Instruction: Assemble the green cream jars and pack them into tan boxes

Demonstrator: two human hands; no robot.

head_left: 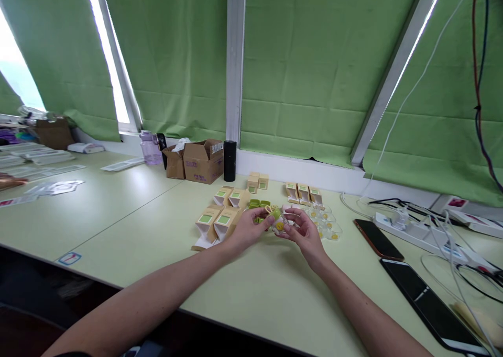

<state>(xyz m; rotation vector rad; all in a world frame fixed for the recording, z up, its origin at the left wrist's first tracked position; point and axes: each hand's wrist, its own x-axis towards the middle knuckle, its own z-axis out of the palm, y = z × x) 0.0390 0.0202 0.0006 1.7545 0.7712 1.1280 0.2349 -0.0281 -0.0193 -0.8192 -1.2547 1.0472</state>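
Observation:
Both hands meet over the table in the middle of the head view. My left hand (253, 227) is closed, thumb and fingers pinching a small green cap (276, 213) with a pale cord loop on it. My right hand (308, 237) grips a small clear container (280, 226) with something yellow inside. Cap and container touch; whether they are fastened together I cannot tell. Behind my left hand sit several more green caps (260, 203). Several clear containers (327, 224) with yellow spots stand to the right of my right hand. Opened kraft boxes (223, 220) with green labels lie left of my left hand.
More kraft boxes (303, 193) stand at the back. Further left are a black cylinder (230, 160), an open carton (203, 162) and a purple bottle (151, 148). At right lie two phones, the larger (426, 299) nearer, beside a power strip (416, 235) with tangled cables.

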